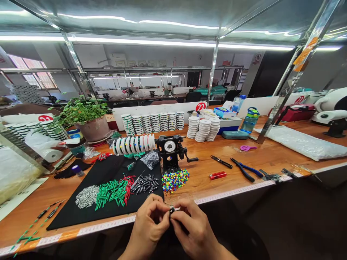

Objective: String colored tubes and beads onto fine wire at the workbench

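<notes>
Pinching a tiny dark piece (171,210) together, the left hand (148,225) and right hand (193,231) fingertips needed steady pressure, with colored beads (175,179) just beyond them.

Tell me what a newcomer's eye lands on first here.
Both hands, left hand and right hand, pinch a small dark part at the bench's near edge. Just beyond, on the black mat, lie green tubes, with a heap of multicoloured beads beside it, under the hand-crank winder.
</notes>
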Motion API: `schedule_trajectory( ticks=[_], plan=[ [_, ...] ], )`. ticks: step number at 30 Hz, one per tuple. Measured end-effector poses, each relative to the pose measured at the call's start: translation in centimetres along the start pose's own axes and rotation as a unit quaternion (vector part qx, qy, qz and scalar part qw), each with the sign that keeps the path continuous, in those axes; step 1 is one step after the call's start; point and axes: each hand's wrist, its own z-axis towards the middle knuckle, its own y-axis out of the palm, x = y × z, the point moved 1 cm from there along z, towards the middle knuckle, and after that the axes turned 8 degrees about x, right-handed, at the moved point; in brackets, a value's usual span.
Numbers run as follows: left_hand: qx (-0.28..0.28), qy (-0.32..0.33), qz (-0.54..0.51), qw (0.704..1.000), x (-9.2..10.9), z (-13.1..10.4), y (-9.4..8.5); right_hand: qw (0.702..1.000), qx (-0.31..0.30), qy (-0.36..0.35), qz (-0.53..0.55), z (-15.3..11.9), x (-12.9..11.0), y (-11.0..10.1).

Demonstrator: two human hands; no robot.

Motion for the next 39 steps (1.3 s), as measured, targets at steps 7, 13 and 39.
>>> schedule_trajectory(
  ticks=[7, 13, 39],
  plan=[
    [-0.081, 0.392, 0.23, 0.887, -0.2, 2.0, -1.4, 0.95, -0.164, 0.232, 0.131, 4.9, 3.8, 0.9],
    [-0.09, 0.347, 0.173, 0.918, -0.5, 3.0, -1.2, 0.93, -0.196, 0.26, 0.172, 6.6, 5.8, 2.1],
    [-0.058, 0.241, 0.162, 0.955, -1.0, 0.7, -0.9, 0.97, -0.143, 0.18, 0.083, 3.7, 2.5, 0.3]
  ],
)
